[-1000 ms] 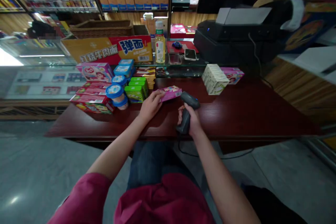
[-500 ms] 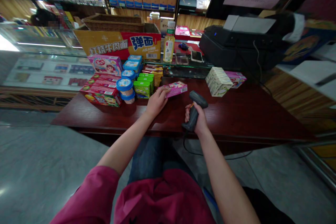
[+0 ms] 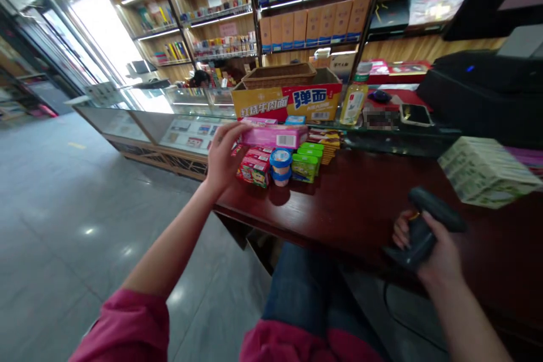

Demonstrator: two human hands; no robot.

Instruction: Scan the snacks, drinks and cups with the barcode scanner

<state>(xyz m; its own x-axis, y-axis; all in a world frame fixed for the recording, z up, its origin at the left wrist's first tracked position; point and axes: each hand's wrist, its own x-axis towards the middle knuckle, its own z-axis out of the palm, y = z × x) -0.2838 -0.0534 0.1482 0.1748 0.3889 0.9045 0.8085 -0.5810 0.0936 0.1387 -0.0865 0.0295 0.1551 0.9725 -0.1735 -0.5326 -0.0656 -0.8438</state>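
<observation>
My left hand (image 3: pixel 224 155) grips the left end of a pink snack box (image 3: pixel 274 137), which is raised above the stacked goods with its barcode side toward me. Beneath and around it are red snack boxes (image 3: pixel 254 168), blue-lidded tubs (image 3: pixel 280 165) and green packs (image 3: pixel 306 164); the held box hides part of them. My right hand (image 3: pixel 432 251) is wrapped round the handle of a dark barcode scanner (image 3: pixel 424 229), held over the right part of the counter. Its cord hangs below the hand.
Behind the goods stand a noodle carton (image 3: pixel 288 103), a wicker basket (image 3: pixel 280 74) and a bottle of yellow drink (image 3: pixel 354 96). A phone (image 3: pixel 416 115) lies on the glass ledge. Pale green cartons (image 3: pixel 487 172) are at the right of the dark wooden counter (image 3: pixel 360 203).
My left hand has lifted the pink box off the counter and carried it left, over the stacked goods. The view has turned left. My right hand still holds the scanner.
</observation>
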